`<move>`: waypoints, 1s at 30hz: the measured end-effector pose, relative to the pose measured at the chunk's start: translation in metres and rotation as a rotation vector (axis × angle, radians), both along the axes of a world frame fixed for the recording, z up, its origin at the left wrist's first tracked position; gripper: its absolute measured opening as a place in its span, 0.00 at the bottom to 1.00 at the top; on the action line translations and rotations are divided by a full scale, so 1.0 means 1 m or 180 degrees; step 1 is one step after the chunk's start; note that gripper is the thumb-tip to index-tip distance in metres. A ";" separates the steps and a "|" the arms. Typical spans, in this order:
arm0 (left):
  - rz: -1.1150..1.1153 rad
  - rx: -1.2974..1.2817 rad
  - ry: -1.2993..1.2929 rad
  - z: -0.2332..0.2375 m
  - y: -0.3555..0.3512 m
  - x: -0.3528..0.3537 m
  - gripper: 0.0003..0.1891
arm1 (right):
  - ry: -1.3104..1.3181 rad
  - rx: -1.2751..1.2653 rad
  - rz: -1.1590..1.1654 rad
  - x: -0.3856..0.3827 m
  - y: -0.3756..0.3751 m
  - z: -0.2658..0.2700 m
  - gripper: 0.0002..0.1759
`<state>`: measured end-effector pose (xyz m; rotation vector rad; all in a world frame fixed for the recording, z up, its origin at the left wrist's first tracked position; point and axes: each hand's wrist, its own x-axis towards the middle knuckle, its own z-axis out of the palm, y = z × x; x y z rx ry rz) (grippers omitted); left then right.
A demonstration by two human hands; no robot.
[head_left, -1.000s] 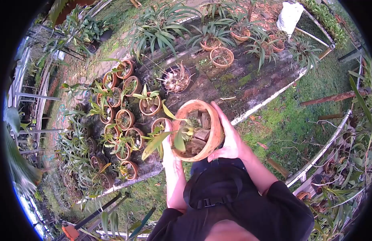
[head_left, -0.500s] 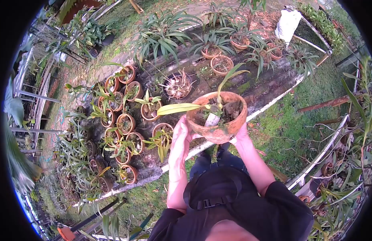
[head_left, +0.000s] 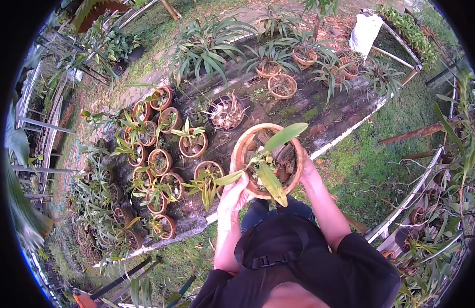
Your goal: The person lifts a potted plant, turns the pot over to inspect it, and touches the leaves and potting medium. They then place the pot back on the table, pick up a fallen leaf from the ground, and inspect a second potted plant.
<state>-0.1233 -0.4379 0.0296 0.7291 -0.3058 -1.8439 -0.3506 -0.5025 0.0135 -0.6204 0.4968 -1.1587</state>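
Moved: clay pot (head_left: 241,146) now lower, nearer the body, its mouth tipped up toward the camera.
Hands: left hand (head_left: 234,197) cups the wall at 7 o'clock, right hand (head_left: 308,172) at 4 o'clock; both wrapped on it.
Place: in the air over the counter (head_left: 324,110) edge.
Handling: probably heavy, rigid, brittle; grip the rough wall, never the leaves (head_left: 284,136).
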 end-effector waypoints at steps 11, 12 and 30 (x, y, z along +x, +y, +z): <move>0.0626 -0.0839 -0.1627 0.027 -0.009 -0.011 0.53 | 0.2356 -0.1224 -0.1197 -0.004 0.003 0.043 0.19; 0.0697 -0.0951 -0.1755 0.026 -0.011 -0.012 0.54 | 0.3102 -0.1709 -0.1030 -0.008 0.005 0.062 0.19; 0.1213 -0.1300 -0.2577 -0.013 -0.008 -0.024 0.64 | 0.4510 -0.1541 0.0385 0.025 0.012 0.046 0.11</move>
